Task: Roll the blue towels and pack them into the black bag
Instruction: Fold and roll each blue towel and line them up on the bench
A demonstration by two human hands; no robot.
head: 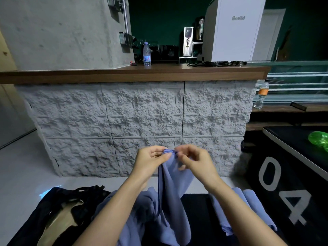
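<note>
**Blue towel up by its hem, rolling yet to begin**

Pinching the top hem of one blue towel (170, 183) between left hand (152, 160) and right hand (195, 162), fingers and thumbs curled tight on the cloth, the two grips almost touching; right hand slightly blurred. Hanging in long limp folds from that hold down onto a heap of blue towels (140, 213) on a dark surface (198, 213) at the near edge, with one more towel (245, 206) spread just to the right. Lying slumped at near left, against the heap: the black bag (58, 206), partly open, pale lining showing, nothing blue visible inside.

Judged to be the straightening step, ahead of any roll, with no rolled towel in sight. Next, most likely: drawing the hands apart along the hem to open the cloth, laying it flat on the dark surface, then rolling from one end. Calling for an even hold, to keep the soft fabric from bunching.

Beyond, across a pale floor (21, 166): a counter (142, 121) faced in rough grey stone-look panels under a wooden top, bearing a water bottle (147, 54) and a white machine (230, 29). At right, a black case (284, 183) marked 04, with something green (318, 138) on top.
</note>
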